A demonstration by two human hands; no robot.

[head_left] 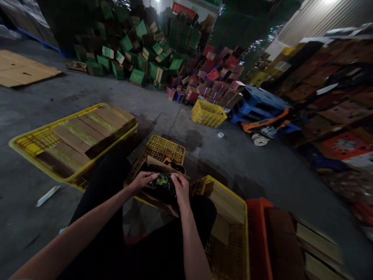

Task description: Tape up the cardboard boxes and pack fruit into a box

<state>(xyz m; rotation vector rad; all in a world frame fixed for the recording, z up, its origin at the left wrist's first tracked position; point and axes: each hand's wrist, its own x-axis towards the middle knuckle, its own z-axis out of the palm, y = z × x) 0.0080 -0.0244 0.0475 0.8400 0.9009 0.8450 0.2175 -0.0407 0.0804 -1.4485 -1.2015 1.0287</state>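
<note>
Dim warehouse concrete [204, 155] runs back to heaps of green cartons [140, 54] and red cartons [215, 77]. Low in the middle of it, over the person's lap and in front of an upturned yellow crate [163, 149], sits the small green object [162, 180], a rounded lump that is too dark and blurred to identify. It lies on a dark bundle [161, 190], perhaps film or a bag. Its longer side seems to run left to right between the two hands; which end is which cannot be told.

Left hand [142, 181] comes in from the left with its fingertips narrowed onto the edge of the dark material just beside the green piece. Right hand [180, 188] mirrors it, fingers pinched close at the piece's right side. Both look closed on the wrapping rather than spread.

Handling this well probably means keeping both pinches level and near the green piece, so it stays cradled and does not roll off toward the floor.

Outward, a yellow crate of brown boards [75, 140] lies to the left, another yellow crate [230, 221] and an orange crate [258, 233] to the right, and a blue pallet [259, 103] farther off.
</note>
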